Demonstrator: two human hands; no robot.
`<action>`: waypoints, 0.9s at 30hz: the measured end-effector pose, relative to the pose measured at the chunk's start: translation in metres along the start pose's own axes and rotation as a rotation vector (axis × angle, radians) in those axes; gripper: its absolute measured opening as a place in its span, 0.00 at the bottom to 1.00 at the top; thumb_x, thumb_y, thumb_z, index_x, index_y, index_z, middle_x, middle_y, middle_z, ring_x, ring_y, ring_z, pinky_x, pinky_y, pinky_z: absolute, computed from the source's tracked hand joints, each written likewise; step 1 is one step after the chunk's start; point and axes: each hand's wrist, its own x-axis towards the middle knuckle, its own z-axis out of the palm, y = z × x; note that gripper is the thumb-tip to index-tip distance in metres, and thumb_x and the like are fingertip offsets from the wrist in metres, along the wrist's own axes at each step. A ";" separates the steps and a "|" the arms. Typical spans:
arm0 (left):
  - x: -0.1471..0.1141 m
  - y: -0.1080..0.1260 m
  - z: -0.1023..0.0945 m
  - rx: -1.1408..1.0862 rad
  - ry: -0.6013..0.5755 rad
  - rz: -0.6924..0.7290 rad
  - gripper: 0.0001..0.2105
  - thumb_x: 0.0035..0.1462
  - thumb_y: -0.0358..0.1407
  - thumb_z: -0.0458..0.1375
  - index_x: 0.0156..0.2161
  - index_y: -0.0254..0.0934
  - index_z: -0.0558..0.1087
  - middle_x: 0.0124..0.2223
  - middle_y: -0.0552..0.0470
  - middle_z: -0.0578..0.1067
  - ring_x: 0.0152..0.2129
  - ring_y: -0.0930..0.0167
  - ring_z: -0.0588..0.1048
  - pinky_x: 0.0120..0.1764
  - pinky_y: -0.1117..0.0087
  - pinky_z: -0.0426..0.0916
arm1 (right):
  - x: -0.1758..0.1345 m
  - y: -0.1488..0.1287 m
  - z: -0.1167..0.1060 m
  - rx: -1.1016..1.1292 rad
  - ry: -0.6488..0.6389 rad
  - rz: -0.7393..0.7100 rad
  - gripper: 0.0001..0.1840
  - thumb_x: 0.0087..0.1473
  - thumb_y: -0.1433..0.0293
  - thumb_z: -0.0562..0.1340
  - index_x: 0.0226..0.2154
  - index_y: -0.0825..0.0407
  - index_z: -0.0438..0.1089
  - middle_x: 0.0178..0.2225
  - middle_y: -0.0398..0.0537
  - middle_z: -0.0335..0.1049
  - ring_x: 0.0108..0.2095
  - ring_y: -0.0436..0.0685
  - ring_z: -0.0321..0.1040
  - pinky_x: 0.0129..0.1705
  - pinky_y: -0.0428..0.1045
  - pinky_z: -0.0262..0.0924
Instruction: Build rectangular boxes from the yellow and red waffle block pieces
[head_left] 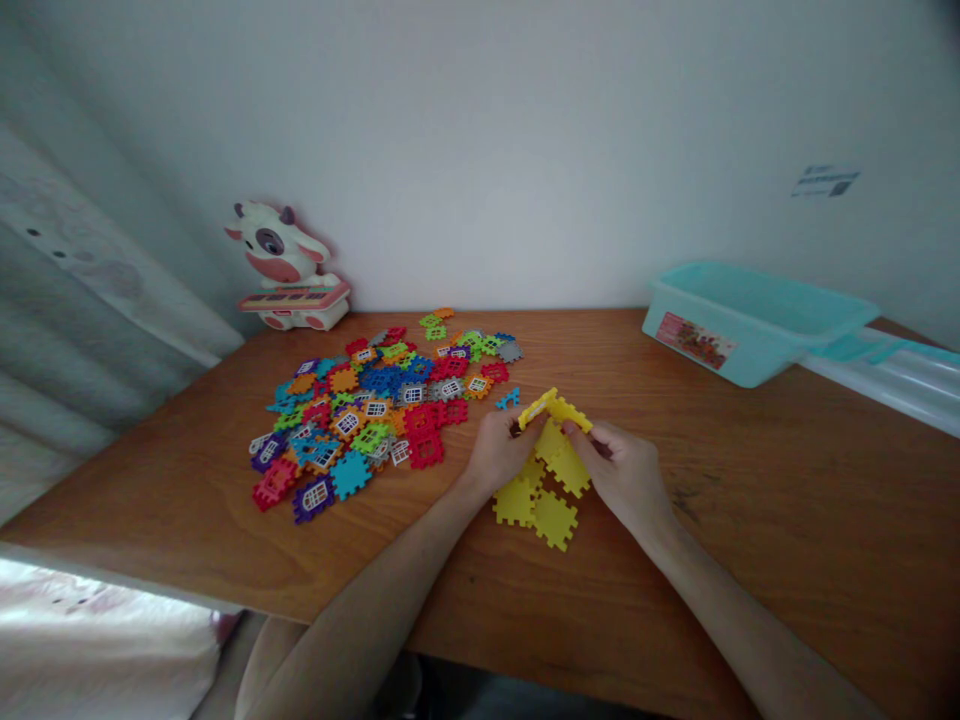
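Observation:
My left hand [501, 450] is closed on a yellow interlocking building tile [537, 408] that has a whitish inset. A second yellow tile [571, 412] is pinched in my right hand [624, 468]. The two tiles meet at an angle, like a small peak; whether their teeth are locked together I cannot tell. Beneath my hands, several loose yellow tiles [555, 518] with notched edges lie overlapping on the wooden table. My fingers hide part of both held pieces. A small blue piece [508, 398] lies just beyond my left hand.
Left of my hands spreads a pile of colourful notched tiles [382, 380], some with white window insets. Behind it stands a cow-shaped toy keyboard [292, 280]. A mint plastic bin [750, 310] sits at the back right, with a clear lid [892, 375] beside it. A wall backs the table [757, 520].

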 end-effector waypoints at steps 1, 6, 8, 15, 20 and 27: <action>0.000 0.000 0.000 0.004 -0.003 -0.002 0.18 0.60 0.48 0.54 0.26 0.35 0.69 0.23 0.56 0.66 0.21 0.75 0.61 0.24 0.74 0.55 | 0.000 0.000 0.000 -0.004 0.002 0.002 0.24 0.61 0.53 0.58 0.22 0.51 0.72 0.17 0.41 0.65 0.19 0.51 0.62 0.20 0.46 0.51; 0.000 -0.002 0.000 0.034 0.007 -0.029 0.19 0.60 0.48 0.55 0.25 0.35 0.69 0.23 0.56 0.66 0.21 0.75 0.61 0.24 0.74 0.55 | -0.001 -0.001 0.000 -0.018 0.003 -0.023 0.24 0.62 0.53 0.58 0.21 0.50 0.71 0.18 0.43 0.68 0.19 0.52 0.64 0.20 0.47 0.52; -0.001 -0.002 -0.001 0.047 0.019 -0.028 0.20 0.60 0.49 0.55 0.25 0.35 0.69 0.23 0.55 0.66 0.21 0.75 0.61 0.23 0.74 0.55 | -0.001 -0.001 -0.001 -0.013 -0.014 -0.057 0.22 0.63 0.55 0.57 0.24 0.49 0.73 0.23 0.45 0.73 0.22 0.54 0.67 0.23 0.47 0.56; 0.002 -0.003 -0.003 0.023 -0.019 -0.024 0.14 0.61 0.43 0.58 0.30 0.34 0.75 0.27 0.51 0.74 0.27 0.69 0.71 0.29 0.72 0.66 | -0.002 -0.003 -0.004 -0.042 -0.013 -0.117 0.19 0.64 0.59 0.57 0.25 0.49 0.73 0.25 0.47 0.75 0.22 0.54 0.69 0.25 0.47 0.58; 0.002 -0.002 -0.005 -0.040 -0.090 -0.047 0.11 0.60 0.39 0.57 0.33 0.34 0.76 0.31 0.51 0.77 0.28 0.70 0.73 0.32 0.71 0.69 | -0.001 -0.003 -0.002 -0.054 -0.001 -0.075 0.19 0.62 0.60 0.58 0.23 0.49 0.70 0.19 0.44 0.70 0.18 0.52 0.67 0.20 0.46 0.54; 0.000 -0.006 -0.004 -0.050 -0.153 -0.123 0.12 0.61 0.40 0.56 0.34 0.33 0.75 0.28 0.53 0.75 0.24 0.72 0.70 0.28 0.73 0.65 | 0.000 -0.004 -0.002 -0.023 -0.027 -0.050 0.16 0.61 0.60 0.58 0.25 0.49 0.70 0.19 0.43 0.70 0.19 0.52 0.66 0.21 0.45 0.55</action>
